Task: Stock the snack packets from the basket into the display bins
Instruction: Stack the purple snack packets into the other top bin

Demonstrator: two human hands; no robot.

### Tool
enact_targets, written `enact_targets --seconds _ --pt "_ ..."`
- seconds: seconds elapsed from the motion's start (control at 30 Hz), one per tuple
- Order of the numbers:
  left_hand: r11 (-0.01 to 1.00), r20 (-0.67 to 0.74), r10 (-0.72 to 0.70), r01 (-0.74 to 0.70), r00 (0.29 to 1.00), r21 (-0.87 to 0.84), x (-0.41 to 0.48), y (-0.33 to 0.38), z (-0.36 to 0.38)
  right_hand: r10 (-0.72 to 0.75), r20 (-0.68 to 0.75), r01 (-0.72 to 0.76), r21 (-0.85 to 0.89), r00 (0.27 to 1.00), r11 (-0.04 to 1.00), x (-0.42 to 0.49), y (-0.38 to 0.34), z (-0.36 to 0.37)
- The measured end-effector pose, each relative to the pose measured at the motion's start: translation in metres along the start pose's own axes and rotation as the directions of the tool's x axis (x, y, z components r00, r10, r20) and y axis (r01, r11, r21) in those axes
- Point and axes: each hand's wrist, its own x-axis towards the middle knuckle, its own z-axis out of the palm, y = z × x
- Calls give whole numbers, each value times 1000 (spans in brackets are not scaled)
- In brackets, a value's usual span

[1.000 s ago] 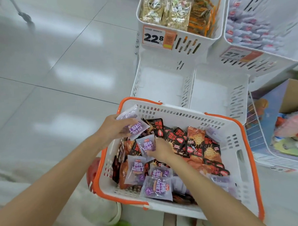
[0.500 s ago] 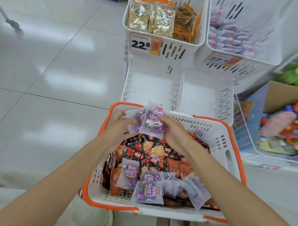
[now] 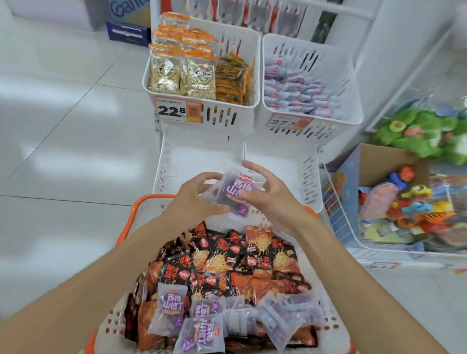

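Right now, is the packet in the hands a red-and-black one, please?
No, the packet held by the left hand and right hand is purple.

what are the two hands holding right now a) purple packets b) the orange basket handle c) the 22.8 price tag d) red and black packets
a: the left hand and the right hand both grip purple packets, held above the far rim of the basket in front of the lower bins; the red and black packets lie in the basket.
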Motion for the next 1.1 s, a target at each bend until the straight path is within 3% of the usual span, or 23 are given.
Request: enact_targets --seconds 0.1,0.17,0.23,0.3,0.5,0.6,0.7,0.77,0.9,0.97,1.03,1.07,1.1 --pt "991 110 133 -130 985 -35 31 30 10 -4 15 10 -471 1000 882 7 -38 -36" --pt "980 207 197 -195 958 -32 57 54 21 -44 52 67 -638 998 767 12 -63 -56" --pt "965 247 248 -260 937 18 85 79 34 -64 101 114 -643 993 757 19 -85 -77" --pt "941 257 284 -320 924 112 112 101 44 -38 104 88 -537 994 839 21 -107 -101" --pt "886 329 329 -410 885 217 193 155 66 -141 -55 87 -552 988 829 44 -160 -173" --pt "811 306 366 -463 879 358 242 161 62 -265 -173 72 -697 949 713 75 -173 -215" --pt "578 204 440 -450 874 681 298 150 50 -441 -227 24 -869 868 495 119 -185 -253" --pt "440 198 433 -398 879 805 323 144 45 -520 -221 11 -914 825 405 150 -189 -265" --pt "389 177 452 -372 874 843 352 134 47 -643 -135 29 -971 754 237 224 -183 -284" --pt "325 185 442 -349 878 879 358 127 49 -536 -126 -46 -986 835 161 259 -167 -290" --pt "289 190 445 -341 875 895 360 120 50 -308 -153 -113 -983 939 144 280 -148 -292" --pt "308 183 459 -349 869 885 360 119 49 -285 -171 -128 -978 943 164 285 -140 -295" --pt "341 170 476 -359 863 869 360 118 49 -351 -190 -120 -970 917 212 288 -137 -297"
